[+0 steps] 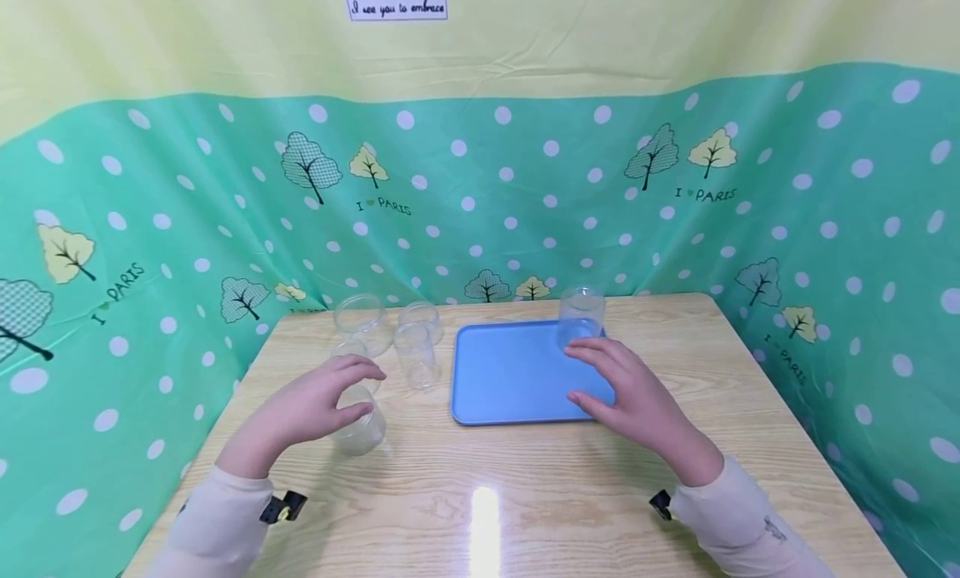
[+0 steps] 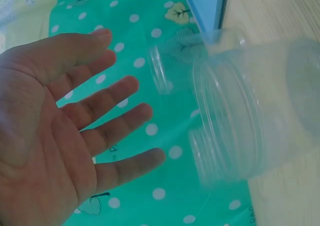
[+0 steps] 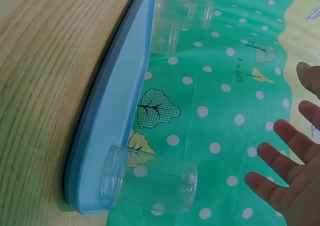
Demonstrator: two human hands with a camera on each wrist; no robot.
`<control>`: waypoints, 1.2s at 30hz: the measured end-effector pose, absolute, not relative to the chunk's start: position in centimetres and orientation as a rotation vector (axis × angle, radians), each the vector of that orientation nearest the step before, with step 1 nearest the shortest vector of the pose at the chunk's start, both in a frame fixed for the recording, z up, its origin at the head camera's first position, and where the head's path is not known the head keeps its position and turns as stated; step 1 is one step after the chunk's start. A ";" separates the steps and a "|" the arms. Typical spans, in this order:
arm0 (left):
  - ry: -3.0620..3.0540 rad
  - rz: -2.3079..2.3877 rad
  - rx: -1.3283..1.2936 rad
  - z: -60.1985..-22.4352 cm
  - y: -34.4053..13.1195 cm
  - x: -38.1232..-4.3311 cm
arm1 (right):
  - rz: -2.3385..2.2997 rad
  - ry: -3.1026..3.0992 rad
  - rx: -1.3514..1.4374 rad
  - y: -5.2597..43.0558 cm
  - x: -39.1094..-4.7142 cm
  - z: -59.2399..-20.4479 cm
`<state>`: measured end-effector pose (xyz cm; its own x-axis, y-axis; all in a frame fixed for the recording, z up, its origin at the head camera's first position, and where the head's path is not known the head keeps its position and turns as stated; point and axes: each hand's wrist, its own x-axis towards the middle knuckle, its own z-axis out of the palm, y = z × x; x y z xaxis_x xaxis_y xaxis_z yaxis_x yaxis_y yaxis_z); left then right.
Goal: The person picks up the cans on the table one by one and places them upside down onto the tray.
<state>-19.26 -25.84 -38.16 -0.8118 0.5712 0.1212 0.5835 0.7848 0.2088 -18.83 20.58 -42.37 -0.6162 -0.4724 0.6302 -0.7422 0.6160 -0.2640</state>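
Observation:
My left hand (image 1: 318,405) hovers over a clear plastic jar (image 1: 362,435) at the front left, its fingers apart and holding nothing. In the left wrist view that jar stands upright on the table, its ridged neck (image 2: 227,118) facing the spread fingers (image 2: 120,126). My right hand (image 1: 637,399) is above the right side of a blue tray (image 1: 517,382), also holding nothing. Another clear jar (image 1: 582,307) stands on the tray's back right corner. In the right wrist view its ridged neck end (image 3: 112,175) is down against the tray.
Several more clear jars stand at the back left of the wooden table (image 1: 555,495), among them a slim one (image 1: 417,357) beside the tray and a wide one (image 1: 362,316) behind. A green dotted curtain (image 1: 480,203) encloses the table's back and sides.

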 end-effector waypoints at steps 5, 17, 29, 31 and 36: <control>-2.977 -0.358 -0.900 -37.9 -26.1 -19.4 | 0.716 -2.350 0.955 20.5 -18.8 -42.5; -3.138 -0.372 -0.841 -38.7 -26.6 -20.0 | 0.731 -2.365 0.967 20.3 -18.9 -42.6; -3.231 -0.375 -0.790 -39.6 -26.6 -20.3 | 0.731 -2.403 0.961 20.3 -18.6 -42.5; -3.239 -0.372 -0.787 -39.7 -26.6 -20.3 | 0.731 -2.413 0.955 20.3 -18.6 -42.5; -3.244 -0.362 -0.777 -39.9 -26.6 -20.4 | 0.723 -2.409 0.960 20.3 -18.7 -42.8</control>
<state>-20.41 -26.64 -39.92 -0.8713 0.4653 -0.1559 0.4195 0.8711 0.2552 -18.71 20.29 -42.82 -0.6587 -0.4898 0.5711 -0.7234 0.6210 -0.3018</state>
